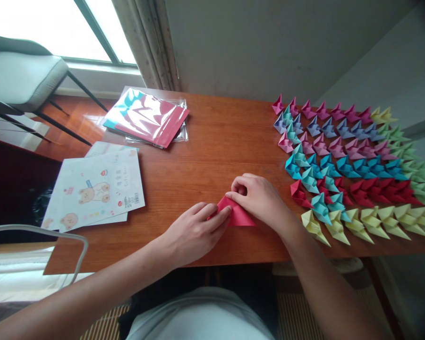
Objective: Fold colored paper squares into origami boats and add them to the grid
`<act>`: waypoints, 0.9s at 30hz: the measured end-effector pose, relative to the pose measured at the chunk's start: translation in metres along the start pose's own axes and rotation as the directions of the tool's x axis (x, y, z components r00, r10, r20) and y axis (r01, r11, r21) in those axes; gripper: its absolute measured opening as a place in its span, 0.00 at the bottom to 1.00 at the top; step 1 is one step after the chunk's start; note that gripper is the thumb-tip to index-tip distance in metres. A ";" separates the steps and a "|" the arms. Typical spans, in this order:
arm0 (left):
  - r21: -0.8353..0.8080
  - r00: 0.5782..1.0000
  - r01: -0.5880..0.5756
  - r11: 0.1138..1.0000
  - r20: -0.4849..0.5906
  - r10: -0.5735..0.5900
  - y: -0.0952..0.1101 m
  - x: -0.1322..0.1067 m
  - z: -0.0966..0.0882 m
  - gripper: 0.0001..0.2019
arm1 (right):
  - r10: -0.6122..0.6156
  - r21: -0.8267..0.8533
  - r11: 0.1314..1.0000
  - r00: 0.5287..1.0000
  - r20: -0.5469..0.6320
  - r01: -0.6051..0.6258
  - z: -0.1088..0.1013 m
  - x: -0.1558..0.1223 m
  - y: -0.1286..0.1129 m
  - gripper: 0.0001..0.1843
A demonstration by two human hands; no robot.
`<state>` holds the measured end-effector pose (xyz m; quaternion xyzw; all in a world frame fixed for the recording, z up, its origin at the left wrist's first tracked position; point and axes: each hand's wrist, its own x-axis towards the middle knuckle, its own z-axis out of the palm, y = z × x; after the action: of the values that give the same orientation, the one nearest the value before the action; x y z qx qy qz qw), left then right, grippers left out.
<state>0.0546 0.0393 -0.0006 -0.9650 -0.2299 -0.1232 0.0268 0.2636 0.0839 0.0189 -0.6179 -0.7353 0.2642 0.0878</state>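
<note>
A piece of pinkish-red origami paper (243,218), folded to a roughly triangular shape, lies near the front edge of the table between my hands. My left hand (194,231) grips its left side, the fingers bent over it and the thumb mostly hidden. From the right, my right hand (258,198) pinches the paper near its top point, with thumb and index finger together. Part of the paper is covered by my fingers.
Rows of folded paper pieces, among them yellow ones (361,225) and blue ones (347,166), fill the table's right side. Plastic-wrapped coloured paper (148,118) lies at the back left. Sheets with a bear print (102,189) lie in front of it, near a white cable (81,241).
</note>
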 end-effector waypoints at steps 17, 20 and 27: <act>0.038 1.000 -0.024 0.999 0.013 0.023 0.001 -0.001 0.003 0.15 | 0.109 -0.283 0.958 0.969 0.222 -0.043 -0.025 0.027 -0.008 0.18; 0.045 1.000 -0.009 0.999 0.010 0.008 0.002 -0.001 0.002 0.15 | 0.088 -0.316 0.949 0.964 0.249 -0.005 -0.027 0.024 -0.008 0.18; 0.053 1.000 0.008 0.999 0.009 -0.008 0.004 0.000 0.001 0.15 | 0.140 -0.412 0.911 0.923 0.358 0.021 -0.040 0.009 -0.010 0.13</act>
<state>0.0563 0.0359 -0.0014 -0.9636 -0.2372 -0.1126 0.0509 0.2708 0.1022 0.0558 -0.5821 -0.7574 0.2221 -0.1954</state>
